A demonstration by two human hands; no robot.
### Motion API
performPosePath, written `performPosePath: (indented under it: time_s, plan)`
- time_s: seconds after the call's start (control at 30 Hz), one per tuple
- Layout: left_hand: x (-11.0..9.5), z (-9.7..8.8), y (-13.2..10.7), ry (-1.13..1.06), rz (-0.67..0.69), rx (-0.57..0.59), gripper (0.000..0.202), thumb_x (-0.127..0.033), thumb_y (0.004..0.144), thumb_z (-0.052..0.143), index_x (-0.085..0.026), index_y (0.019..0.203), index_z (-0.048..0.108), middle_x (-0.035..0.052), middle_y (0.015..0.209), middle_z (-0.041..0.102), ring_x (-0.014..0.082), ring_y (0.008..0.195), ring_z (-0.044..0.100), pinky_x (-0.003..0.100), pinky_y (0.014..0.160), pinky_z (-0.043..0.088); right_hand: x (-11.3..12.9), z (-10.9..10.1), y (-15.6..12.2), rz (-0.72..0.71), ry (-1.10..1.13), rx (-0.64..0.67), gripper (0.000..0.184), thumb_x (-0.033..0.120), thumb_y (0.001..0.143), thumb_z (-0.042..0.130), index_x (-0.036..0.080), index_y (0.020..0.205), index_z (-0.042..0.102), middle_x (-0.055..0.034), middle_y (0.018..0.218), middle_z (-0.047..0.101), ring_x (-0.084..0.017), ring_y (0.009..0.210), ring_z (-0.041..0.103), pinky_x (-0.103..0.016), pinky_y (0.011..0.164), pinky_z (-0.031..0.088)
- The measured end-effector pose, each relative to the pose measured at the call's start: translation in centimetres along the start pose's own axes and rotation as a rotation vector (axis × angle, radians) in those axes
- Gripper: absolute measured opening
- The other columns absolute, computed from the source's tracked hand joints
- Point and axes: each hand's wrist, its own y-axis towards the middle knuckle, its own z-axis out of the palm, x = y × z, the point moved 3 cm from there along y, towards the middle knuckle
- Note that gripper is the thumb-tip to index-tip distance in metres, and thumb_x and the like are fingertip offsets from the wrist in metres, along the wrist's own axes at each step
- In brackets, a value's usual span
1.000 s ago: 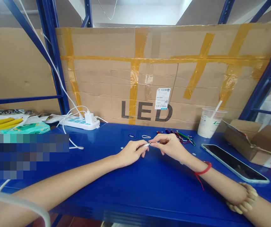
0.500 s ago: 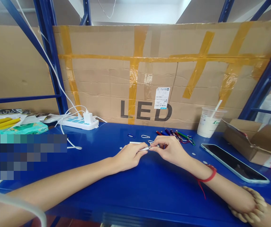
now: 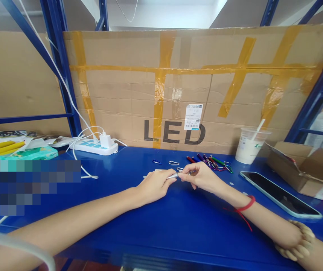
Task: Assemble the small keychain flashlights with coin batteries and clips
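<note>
My left hand is closed round a slim silver pen-shaped tube, whose right end pokes out past the thumb. At that end, the thumb and forefinger of my right hand are pinched together. A bit of shiny metal shows by those fingers, too small to name. Just behind the hands, a silver carabiner and a blue carabiner lie on the blue table. Another silver clip is partly hidden by my right hand. Several coloured pen-shaped tubes with clips lie in a bunch beyond it.
To the right are a phone, an open cardboard box and a plastic cup with a straw. A white power strip with cables stands back left. Taped cardboard walls off the rear. A white cable crosses near my left forearm.
My right hand has turned slightly, with its lower fingers loosening and the wrist bracelet shifting. My left hand keeps hold of the silver tube in nearly the same place.
</note>
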Motion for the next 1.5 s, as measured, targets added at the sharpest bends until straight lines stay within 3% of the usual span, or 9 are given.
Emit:
performPosePath:
  time_s: [0.17,0.33,0.43,0.57,0.8,0.93,1.1,1.33,1.5]
  plan:
    - [-0.1,0.0,0.1,-0.013,-0.012,0.008,0.025,-0.032,0.091,0.031,-0.021,0.095,0.053,0.0038,0.089,0.064,0.0197,0.080,0.061,0.026,0.066,0.043,0.0,-0.1,0.1,0.032,0.031,0.020,0.028,0.041,0.063,0.067,0.013,0.059,0.061,0.0033,0.050,0.052,-0.004,0.035,0.041,-0.020,0.039,0.028]
    - [-0.2,-0.1,-0.1,-0.020,-0.010,0.018,0.033,-0.029,0.091,0.031,-0.028,0.124,0.036,0.0017,0.085,0.063,0.0196,0.078,0.062,0.027,0.065,0.043,-0.1,-0.2,0.1,0.092,0.055,0.052,0.033,0.045,0.063,0.067,0.013,0.061,0.062,0.0032,0.048,0.051,-0.004,0.037,0.040,-0.019,0.039,0.028]
    - [-0.4,-0.2,-0.1,-0.002,0.025,0.026,0.031,-0.027,0.091,0.030,-0.028,0.121,0.039,0.0010,0.084,0.063,0.0189,0.080,0.061,0.026,0.066,0.043,-0.3,-0.1,0.1,0.133,0.071,0.086,0.036,0.048,0.063,0.066,0.012,0.061,0.062,0.0036,0.043,0.048,-0.005,0.038,0.040,-0.018,0.039,0.028]
    - [-0.2,-0.2,0.0,-0.034,-0.012,0.014,0.027,-0.027,0.091,0.031,-0.026,0.115,0.043,0.0007,0.081,0.062,0.0185,0.076,0.060,0.027,0.067,0.043,-0.6,0.1,0.3,0.098,0.081,0.058,0.038,0.050,0.063,0.066,0.012,0.061,0.063,-0.0001,0.056,0.057,-0.004,0.039,0.042,-0.018,0.037,0.029]
    - [0.5,0.2,0.4,-0.180,-0.099,-0.036,0.027,-0.028,0.090,0.030,-0.024,0.113,0.044,-0.0026,0.068,0.056,0.0150,0.065,0.056,0.025,0.063,0.041,-0.6,-0.6,0.5,-0.181,-0.174,-0.186,0.031,0.043,0.067,0.067,0.015,0.082,0.069,-0.0037,0.071,0.066,-0.005,0.036,0.046,-0.021,0.039,0.038]
    - [0.5,0.2,0.4,-0.289,-0.041,-0.035,0.028,-0.027,0.091,0.028,-0.023,0.113,0.044,-0.0043,0.065,0.052,0.0123,0.061,0.053,0.023,0.062,0.040,0.1,-0.7,0.3,-0.415,-0.190,-0.147,0.029,0.041,0.074,0.063,0.018,0.089,0.070,-0.0049,0.081,0.064,-0.005,0.039,0.049,-0.022,0.044,0.044]
    - [0.2,0.1,0.3,-0.316,0.032,-0.026,0.024,-0.026,0.091,0.029,-0.019,0.105,0.046,-0.0041,0.065,0.051,0.0108,0.059,0.050,0.022,0.060,0.038,0.3,-1.0,0.1,-0.530,-0.175,-0.133,0.025,0.040,0.077,0.061,0.019,0.083,0.072,-0.0044,0.081,0.061,-0.005,0.043,0.051,-0.022,0.044,0.046]
    - [-0.3,0.1,0.1,-0.227,0.111,0.053,0.023,-0.024,0.091,0.030,-0.020,0.108,0.046,-0.0028,0.068,0.052,0.0121,0.064,0.051,0.022,0.064,0.039,1.0,-1.5,-1.0,-0.832,-0.543,-0.212,0.026,0.029,0.086,0.050,0.021,0.074,0.071,-0.0041,0.077,0.067,-0.011,0.065,0.061,-0.021,0.060,0.049]
    - [-0.5,0.0,-0.3,-0.159,0.118,0.087,0.022,-0.026,0.091,0.029,-0.023,0.109,0.042,-0.0032,0.068,0.053,0.0126,0.062,0.051,0.022,0.060,0.037,1.8,-1.7,-1.9,-0.981,-0.705,-0.197,0.026,0.025,0.089,0.045,0.021,0.079,0.069,-0.0022,0.077,0.068,-0.008,0.061,0.062,-0.017,0.053,0.045]
